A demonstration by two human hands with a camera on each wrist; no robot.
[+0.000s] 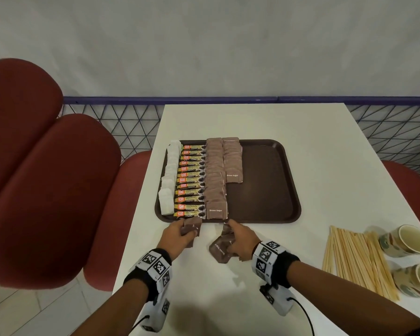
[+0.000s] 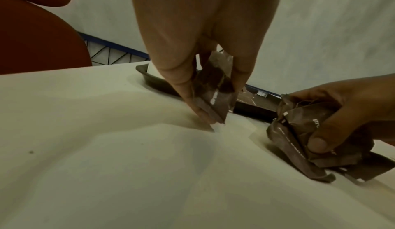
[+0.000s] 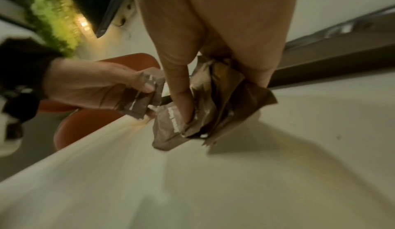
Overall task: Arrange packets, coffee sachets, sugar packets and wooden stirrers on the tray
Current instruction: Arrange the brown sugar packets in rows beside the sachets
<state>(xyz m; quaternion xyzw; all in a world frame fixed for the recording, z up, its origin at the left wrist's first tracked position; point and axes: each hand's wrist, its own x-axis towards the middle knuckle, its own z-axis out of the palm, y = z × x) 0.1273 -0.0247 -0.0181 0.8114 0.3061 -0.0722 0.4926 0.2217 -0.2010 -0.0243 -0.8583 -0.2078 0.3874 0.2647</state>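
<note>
A dark brown tray (image 1: 272, 180) lies on the white table (image 1: 228, 299). It carries a column of white packets (image 1: 169, 180), a column of coffee sachets (image 1: 191, 183) and two columns of brown sugar packets (image 1: 215, 180). Just in front of the tray's near rim, my left hand (image 1: 177, 235) pinches a small stack of brown sugar packets (image 2: 211, 95) on edge against the table. My right hand (image 1: 240, 240) grips a crumpled bunch of brown sugar packets (image 3: 205, 107) resting on the table. Wooden stirrers (image 1: 357, 258) lie in a pile at the right.
Two paper cups (image 1: 405, 241) lie on their sides beside the stirrers near the table's right edge. Red padded seats (image 1: 46, 178) stand to the left and a blue wire fence (image 1: 131, 122) behind the table. The tray's right half is bare.
</note>
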